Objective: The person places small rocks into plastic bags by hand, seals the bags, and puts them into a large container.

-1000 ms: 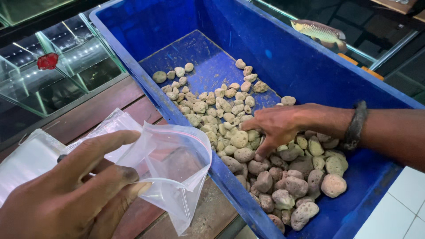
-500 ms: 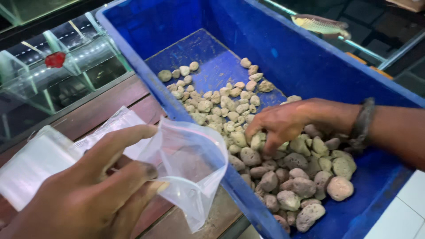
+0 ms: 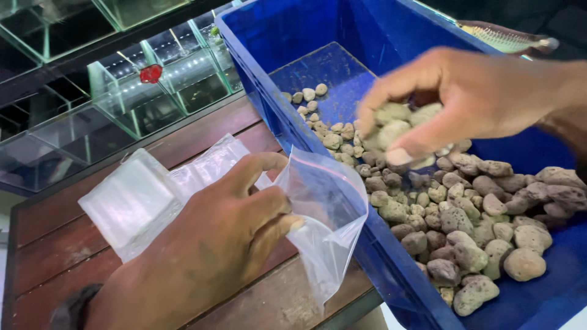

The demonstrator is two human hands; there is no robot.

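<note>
Handful of porous stones (image 3: 400, 122) clutched in right hand (image 3: 465, 98), fingers curled under so none drop, raised above stone pile (image 3: 465, 214) inside blue crate (image 3: 293, 36). Clear plastic bag (image 3: 327, 214) just outside crate wall, mouth pinched and pulled open by left hand (image 3: 214, 244), angled toward crate to catch load. Bag hangs near worktop (image 3: 55, 263) edge. Stack of spare bags (image 3: 131, 198) beside left hand, away from crate. Glass tanks (image 3: 122, 104) beyond, on far side of worktop from bag.
</note>
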